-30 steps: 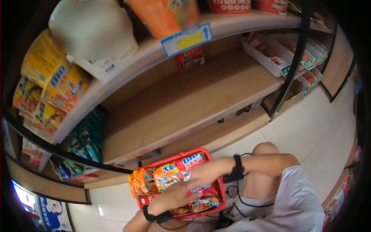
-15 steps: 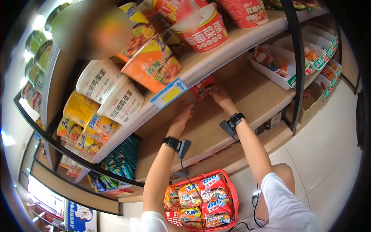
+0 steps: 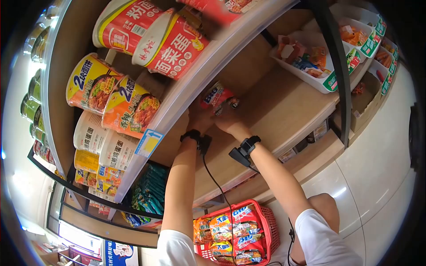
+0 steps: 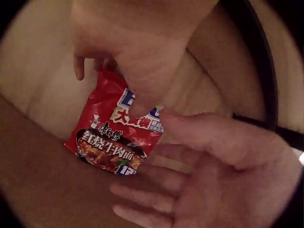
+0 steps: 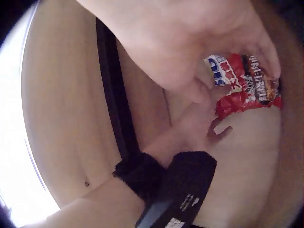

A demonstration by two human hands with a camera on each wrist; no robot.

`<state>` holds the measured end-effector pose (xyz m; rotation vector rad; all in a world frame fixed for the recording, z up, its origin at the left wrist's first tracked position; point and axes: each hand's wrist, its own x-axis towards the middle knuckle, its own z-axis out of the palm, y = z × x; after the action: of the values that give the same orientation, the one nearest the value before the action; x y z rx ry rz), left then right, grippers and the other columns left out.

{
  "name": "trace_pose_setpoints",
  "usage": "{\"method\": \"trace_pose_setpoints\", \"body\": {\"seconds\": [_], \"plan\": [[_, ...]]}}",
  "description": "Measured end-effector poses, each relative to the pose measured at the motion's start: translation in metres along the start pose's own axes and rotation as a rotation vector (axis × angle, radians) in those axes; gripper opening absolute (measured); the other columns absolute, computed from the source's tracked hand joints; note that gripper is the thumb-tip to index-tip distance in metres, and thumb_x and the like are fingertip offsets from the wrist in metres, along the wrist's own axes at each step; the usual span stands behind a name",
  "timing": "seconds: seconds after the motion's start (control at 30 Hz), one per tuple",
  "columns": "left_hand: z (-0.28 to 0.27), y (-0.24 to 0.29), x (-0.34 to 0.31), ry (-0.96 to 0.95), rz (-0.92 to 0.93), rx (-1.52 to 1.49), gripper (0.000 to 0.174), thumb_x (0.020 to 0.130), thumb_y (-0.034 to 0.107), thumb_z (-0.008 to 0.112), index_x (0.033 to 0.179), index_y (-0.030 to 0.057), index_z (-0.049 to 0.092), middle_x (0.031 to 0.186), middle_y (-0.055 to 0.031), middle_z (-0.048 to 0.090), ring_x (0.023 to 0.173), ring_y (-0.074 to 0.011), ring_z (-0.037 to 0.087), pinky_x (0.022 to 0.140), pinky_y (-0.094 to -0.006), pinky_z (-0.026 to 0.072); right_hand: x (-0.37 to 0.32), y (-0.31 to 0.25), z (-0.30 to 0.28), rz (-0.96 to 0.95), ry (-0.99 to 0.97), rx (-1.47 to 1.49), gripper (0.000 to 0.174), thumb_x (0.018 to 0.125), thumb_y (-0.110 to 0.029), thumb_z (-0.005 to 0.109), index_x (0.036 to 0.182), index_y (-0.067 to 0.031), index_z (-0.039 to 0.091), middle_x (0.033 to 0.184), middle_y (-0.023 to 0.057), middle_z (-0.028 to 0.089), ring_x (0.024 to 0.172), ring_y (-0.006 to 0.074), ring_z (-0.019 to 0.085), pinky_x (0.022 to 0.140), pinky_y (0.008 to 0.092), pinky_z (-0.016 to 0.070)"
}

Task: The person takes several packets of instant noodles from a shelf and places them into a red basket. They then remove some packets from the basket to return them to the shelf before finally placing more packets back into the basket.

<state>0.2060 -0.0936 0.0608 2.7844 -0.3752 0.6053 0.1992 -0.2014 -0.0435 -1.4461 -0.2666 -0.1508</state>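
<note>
Inside the lower shelf [image 3: 266,128], both hands meet at a red instant noodle packet [image 3: 217,96]. Seen from the left wrist, my left hand [image 4: 142,38] comes from above and pinches the packet [image 4: 109,142] at its upper part, its thumb over the printed front. My right hand [image 4: 228,175] has its thumb and index finger at the packet's right edge, the other fingers spread. The right wrist view has my right hand [image 5: 190,42] spanning the packet [image 5: 237,102] between thumb and fingertips. My left hand [image 5: 194,126] is at the packet's other edge.
Instant noodle cups [image 3: 133,108] crowd the upper shelf, whose front edge carries a price tag [image 3: 149,142]. A red basket [image 3: 271,224] with several noodle packets stands on the floor. White bins [image 3: 326,84] sit behind a black post [image 3: 339,66]. Teal packs [image 3: 148,190] fill the left.
Both hands have gone from the basket into the lower shelf. Half a second ago only the right hand was at the red packet; now the left hand grips it too. The head view has shifted.
</note>
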Motion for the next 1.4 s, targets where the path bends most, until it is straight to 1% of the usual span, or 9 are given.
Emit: {"method": "trace_pose_setpoints", "body": {"seconds": [0.07,0.17,0.27,0.5,0.6,0.77,0.9,1.03,1.4], "plan": [[0.011,-0.013,0.005,0.071,0.045,0.197,0.074,0.078,0.024,0.079,0.142,0.0067,0.047,0.125,-0.0257,0.06,0.11,-0.0387,0.063,0.095,-0.0452,0.0534,0.003,-0.004,0.0,0.011,0.038,-0.054,0.08,0.08,-0.038,0.071,0.139,0.0052,0.039,0.129,0.0293,0.058,0.121,0.0434,0.056,0.098,0.0461,0.0486],[0.015,0.031,0.001,-0.037,-0.383,0.58,0.07,0.073,0.031,0.081,0.135,0.0101,0.055,0.132,-0.0248,0.055,0.127,-0.0356,0.051,0.099,-0.0489,0.0484,0.005,-0.003,-0.005,-0.004,-0.002,-0.004,0.087,0.079,-0.041,0.071,0.142,0.0066,0.034,0.131,0.0315,0.056,0.122,0.0451,0.055,0.1,0.0469,0.0472],[0.014,0.025,0.0,-0.149,-0.283,0.671,0.065,0.074,0.039,0.08,0.129,0.012,0.059,0.128,-0.0219,0.06,0.12,-0.0363,0.058,0.093,-0.051,0.0512,0.011,0.001,0.005,0.05,0.084,-0.134,0.091,0.078,-0.04,0.072,0.144,0.0065,0.031,0.13,0.0324,0.055,0.122,0.0468,0.055,0.103,0.0478,0.0454],[-0.015,0.013,-0.039,-0.036,-0.097,0.279,0.047,0.076,0.036,0.079,0.108,0.0048,0.068,0.099,-0.0198,0.072,0.094,-0.037,0.07,0.081,-0.0448,0.0543,-0.014,-0.055,-0.037,0.022,-0.035,-0.315,0.082,0.08,-0.022,0.072,0.144,0.0038,0.028,0.137,0.0373,0.048,0.124,0.0483,0.053,0.098,0.045,0.0504],[-0.057,0.056,-0.082,-0.003,-0.13,0.167,0.045,0.079,0.036,0.078,0.105,0.0001,0.069,0.096,-0.0211,0.072,0.092,-0.0335,0.072,0.079,-0.0397,0.0546,-0.019,-0.064,-0.039,-0.198,0.017,-0.299,0.073,0.075,-0.02,0.078,0.136,0.0,0.044,0.123,0.0243,0.062,0.108,0.0416,0.064,0.092,0.043,0.0528],[-0.104,0.087,-0.176,0.215,-0.15,0.106,0.035,0.081,0.022,0.079,0.104,-0.0019,0.068,0.089,-0.0206,0.07,0.083,-0.0339,0.071,0.075,-0.0373,0.0544,-0.039,-0.105,-0.051,-0.366,-0.607,-0.197,0.052,0.07,-0.022,0.082,0.115,-0.0031,0.064,0.107,0.0197,0.071,0.098,0.0306,0.069,0.08,0.0397,0.0553],[-0.139,0.11,-0.263,0.248,-0.351,0.111,0.04,0.078,0.014,0.083,0.109,-0.004,0.066,0.088,-0.0164,0.07,0.08,-0.0162,0.067,0.076,-0.0289,0.053,-0.075,-0.147,-0.026,-0.418,-1.103,-0.392,0.059,0.066,-0.029,0.084,0.117,-0.0062,0.065,0.11,0.018,0.071,0.096,0.0283,0.07,0.081,0.0385,0.0561],[-0.176,0.134,-0.347,0.263,-0.658,-0.106,0.033,0.082,0.008,0.08,0.109,-0.0044,0.066,0.092,-0.0019,0.068,0.083,-0.0063,0.059,0.076,-0.0232,0.05,-0.136,-0.175,0.005,-0.693,-1.189,-0.192,0.057,0.067,-0.033,0.084,0.113,-0.0055,0.065,0.104,0.0172,0.071,0.099,0.0323,0.069,0.082,0.0407,0.0555],[-0.185,0.092,-0.483,0.734,-0.807,-0.945,0.042,0.094,0.011,0.067,0.13,-0.0038,0.052,0.118,-0.0107,0.066,0.108,-0.0193,0.065,0.097,-0.0355,0.0519,-0.249,-0.163,0.092,-0.422,-1.148,0.016,0.055,0.075,-0.037,0.079,0.106,0.0029,0.058,0.097,0.0266,0.066,0.089,0.0405,0.066,0.077,0.0438,0.0523]]}}
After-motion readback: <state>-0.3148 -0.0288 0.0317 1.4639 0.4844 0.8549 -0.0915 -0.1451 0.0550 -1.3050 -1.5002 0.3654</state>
